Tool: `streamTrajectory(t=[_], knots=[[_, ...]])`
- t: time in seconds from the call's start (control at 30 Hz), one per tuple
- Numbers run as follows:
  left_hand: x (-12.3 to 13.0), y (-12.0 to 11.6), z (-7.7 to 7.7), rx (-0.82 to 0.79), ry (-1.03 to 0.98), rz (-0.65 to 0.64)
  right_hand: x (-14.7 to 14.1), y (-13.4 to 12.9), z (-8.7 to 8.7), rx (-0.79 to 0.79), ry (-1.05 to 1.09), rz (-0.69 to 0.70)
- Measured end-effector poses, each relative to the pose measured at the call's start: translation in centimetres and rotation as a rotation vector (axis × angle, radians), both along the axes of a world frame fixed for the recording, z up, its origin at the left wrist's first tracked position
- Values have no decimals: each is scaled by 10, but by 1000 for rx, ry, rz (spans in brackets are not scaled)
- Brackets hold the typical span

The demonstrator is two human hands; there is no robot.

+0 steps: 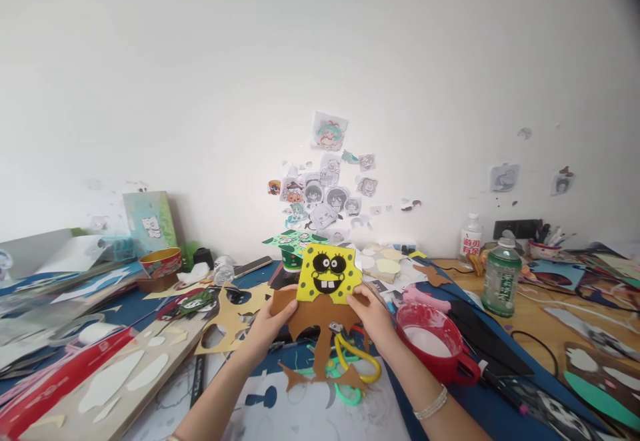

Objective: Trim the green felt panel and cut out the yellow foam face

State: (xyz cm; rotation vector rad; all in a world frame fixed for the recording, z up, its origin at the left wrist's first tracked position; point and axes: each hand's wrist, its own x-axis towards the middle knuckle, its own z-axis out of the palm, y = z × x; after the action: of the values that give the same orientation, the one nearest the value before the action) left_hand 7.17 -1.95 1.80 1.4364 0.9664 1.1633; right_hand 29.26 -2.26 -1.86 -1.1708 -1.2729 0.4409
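Observation:
Held up in front of me is a yellow cartoon sponge face (310, 281) with green spots, dark eye surrounds and big teeth. Against its lower edge lies a brown felt-like sheet (307, 319) with ragged cut edges. My left hand (273, 321) pinches the brown sheet near the face's lower left corner. With thumb and fingers closed, my right hand (373, 311) grips the face's lower right corner; whether it also holds the sheet I cannot tell. Below them lie scissors with yellow handles (376, 367), a green-handled tool (353, 397) and brown scraps (297, 379).
A red mug (457, 367) with whitish contents stands close to my right forearm. Further right is a green-labelled bottle (501, 281). To the left lie a board (125, 404) with pale cut pieces and a yellow cut-out sheet (225, 307). Behind stands a green-topped cup (291, 261).

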Motion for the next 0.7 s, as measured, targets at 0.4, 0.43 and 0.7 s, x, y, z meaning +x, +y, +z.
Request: streamTrajectory(t=[0.4, 0.43, 0.7], knots=[[3, -4, 5, -38, 10, 22, 0, 2, -2, 34, -69, -11], [3, -5, 6, -38, 14, 5, 0, 3, -2, 35, -71, -7], [6, -11, 10, -14, 32, -53, 0, 0, -1, 45, -90, -16]])
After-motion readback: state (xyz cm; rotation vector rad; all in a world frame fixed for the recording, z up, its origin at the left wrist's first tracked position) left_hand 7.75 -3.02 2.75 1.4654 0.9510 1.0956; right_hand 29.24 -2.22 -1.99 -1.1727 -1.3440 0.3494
